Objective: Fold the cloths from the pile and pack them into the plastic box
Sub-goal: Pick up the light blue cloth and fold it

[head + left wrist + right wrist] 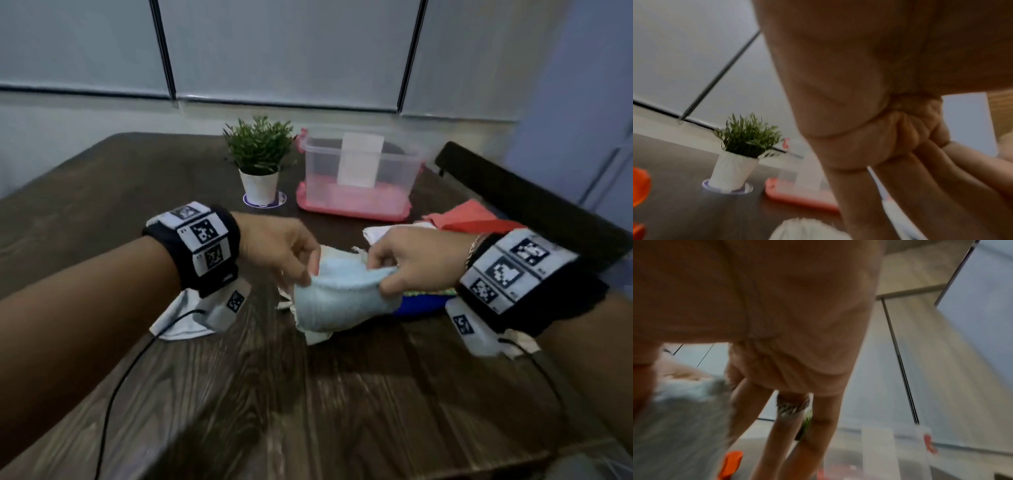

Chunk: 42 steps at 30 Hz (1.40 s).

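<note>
The pale blue cloth (342,294) is lifted just above the table (308,411) at frame centre. The left hand (277,250) pinches its upper edge at 9 o'clock; the right hand (421,260) pinches the same edge at 3 o'clock. Its lower part hangs onto the pile (428,298), whose white, blue and green pieces are largely hidden behind the cloth and right wrist. A red cloth (469,216) lies at 2 o'clock. The box (359,171), open and clear, stands on its pink lid (349,209) at 12 o'clock, well apart from the hands; a plant (259,154) stands just beside it at 11 o'clock. A chair (534,205) is cut off at the right edge. Both wrist views are blurred, the palms blocking most of each picture. Only the left wrist view shows an orange object (640,186) at 9 o'clock, cut off and unidentifiable.
</note>
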Available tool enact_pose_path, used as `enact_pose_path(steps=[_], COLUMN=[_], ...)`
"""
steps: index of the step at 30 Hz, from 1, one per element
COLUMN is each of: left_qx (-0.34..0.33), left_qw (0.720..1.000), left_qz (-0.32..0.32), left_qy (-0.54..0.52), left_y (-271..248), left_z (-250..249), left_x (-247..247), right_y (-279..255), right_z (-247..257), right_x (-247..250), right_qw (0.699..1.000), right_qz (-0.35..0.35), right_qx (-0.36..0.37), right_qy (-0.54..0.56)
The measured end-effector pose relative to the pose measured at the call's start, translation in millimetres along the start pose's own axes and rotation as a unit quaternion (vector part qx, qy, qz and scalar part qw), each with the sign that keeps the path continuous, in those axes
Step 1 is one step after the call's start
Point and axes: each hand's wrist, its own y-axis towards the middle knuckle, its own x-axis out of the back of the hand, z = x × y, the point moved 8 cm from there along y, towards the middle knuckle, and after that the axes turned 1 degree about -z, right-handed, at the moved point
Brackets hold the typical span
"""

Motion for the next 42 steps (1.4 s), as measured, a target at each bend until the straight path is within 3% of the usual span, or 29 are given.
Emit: enact_pose_path(steps=[3,6,9,12,15,17,19,21,23,25,28,32,34,38,42], left_qx=[0.036,0.072,0.069,0.066,0.102,0.103,0.052,-0.008,-0.015,0.005,-0.005,-0.008,-0.052,-0.144,-0.196], left_qw=[0.998,0.997,0.991,0.964,0.938,0.929,0.918,0.929,0.956,0.960,0.943,0.955,0.952,0.912,0.858], left_qz=[0.042,0.010,-0.113,-0.251,-0.301,-0.310,-0.337,-0.305,-0.181,-0.093,-0.103,-0.170,-0.241,-0.371,-0.467], left_qy=[0.043,0.037,0.027,0.066,0.136,0.172,0.205,0.208,0.232,0.265,0.316,0.241,0.183,0.097,0.085], left_y=[9,17,30,41,51,56,56,56,62,66,71,57,43,21,24], left_z=[19,33,43,53,65,67,53,37,31,36,38,27,11,-25,-57], left_x=[-25,-17,9,33,36,33,30,17,-12,-35,-40,-6,21,61,81], right_y=[3,16,41,58,59,60,59,59,61,64,66,62,56,43,34], right_z=[-8,-21,-42,-64,-57,-41,-31,-30,-33,-35,-26,-24,-22,-29,-57], right_x=[-41,-38,-22,-10,-6,-26,-60,-86,-100,-106,-92,-40,-11,44,83], right_qw=[0.997,0.998,0.995,0.978,0.971,0.986,0.997,0.996,0.993,0.990,0.991,0.991,0.987,0.976,0.968], right_qz=[0.062,0.026,-0.074,-0.172,-0.222,-0.162,-0.063,-0.012,0.000,0.001,-0.033,-0.111,-0.149,-0.197,-0.238], right_qx=[-0.017,-0.033,-0.069,-0.118,-0.087,-0.042,-0.034,-0.045,-0.065,-0.083,-0.061,-0.066,-0.051,-0.029,-0.026], right_qy=[0.033,0.037,0.003,0.028,0.014,0.012,-0.021,-0.071,-0.099,-0.113,-0.117,-0.027,0.015,0.087,0.081])
